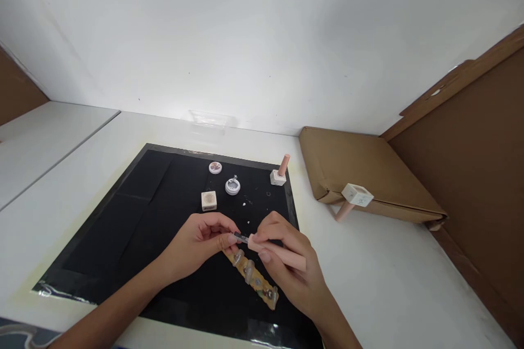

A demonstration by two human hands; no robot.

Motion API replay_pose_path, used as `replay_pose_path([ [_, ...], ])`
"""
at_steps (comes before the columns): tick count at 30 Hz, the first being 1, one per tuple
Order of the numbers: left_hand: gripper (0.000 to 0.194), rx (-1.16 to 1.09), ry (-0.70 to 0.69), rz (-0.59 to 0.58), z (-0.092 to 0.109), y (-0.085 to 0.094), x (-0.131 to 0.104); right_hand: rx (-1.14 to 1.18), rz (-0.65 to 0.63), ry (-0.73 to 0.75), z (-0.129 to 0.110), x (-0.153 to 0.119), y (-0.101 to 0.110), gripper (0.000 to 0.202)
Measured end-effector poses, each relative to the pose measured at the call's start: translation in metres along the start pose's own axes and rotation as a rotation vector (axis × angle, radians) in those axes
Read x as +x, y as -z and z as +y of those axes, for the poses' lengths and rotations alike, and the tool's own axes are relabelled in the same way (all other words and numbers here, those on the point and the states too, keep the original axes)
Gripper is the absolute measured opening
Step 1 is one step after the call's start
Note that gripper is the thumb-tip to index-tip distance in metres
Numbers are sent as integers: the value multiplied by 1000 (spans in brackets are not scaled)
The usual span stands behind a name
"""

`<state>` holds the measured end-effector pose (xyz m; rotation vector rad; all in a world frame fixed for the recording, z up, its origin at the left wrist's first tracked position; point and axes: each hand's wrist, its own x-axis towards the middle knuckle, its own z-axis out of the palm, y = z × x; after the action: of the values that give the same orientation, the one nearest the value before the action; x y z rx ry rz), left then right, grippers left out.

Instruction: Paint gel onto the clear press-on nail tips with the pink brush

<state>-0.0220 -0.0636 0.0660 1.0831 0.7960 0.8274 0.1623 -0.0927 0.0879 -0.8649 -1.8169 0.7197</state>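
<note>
My right hand (292,264) is closed around the pink handle of a nail polish brush (282,255). The brush's dark tip points left and meets the fingertips of my left hand (204,242). That left hand is closed in a pinch, and the small thing between thumb and fingers is mostly hidden. Just below both hands lies a yellowish strip (256,281) with several clear, false-nail-like pieces and silvery round bits on it. Behind my left hand stands a white square bottle (208,202) without a cap. A small open white jar (232,187) holds a silvery thing.
A round lid (215,167) and a white bottle with pink cap (278,177) stand on the black mat (106,240). Another such bottle (357,194) leans cap-down against a flat cardboard box (360,158) at right. A clear plastic piece (208,118) sits by the wall.
</note>
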Motion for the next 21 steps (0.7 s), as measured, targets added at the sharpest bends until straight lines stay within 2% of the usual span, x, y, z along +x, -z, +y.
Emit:
replay_pose_path([
  [6,17,15,-3,4,2,-1,0,-109,-7,-13,-2,2,2,21],
  [9,18,5,-17,7,3,-1,0,-84,20,-56,2,0,3,27],
  [16,19,-8,-62,57,3,-1,0,152,308,-126,15,-4,9,33],
  [21,16,7,-90,131,7,-5,-5,184,403,-243,19,-1,12,33],
])
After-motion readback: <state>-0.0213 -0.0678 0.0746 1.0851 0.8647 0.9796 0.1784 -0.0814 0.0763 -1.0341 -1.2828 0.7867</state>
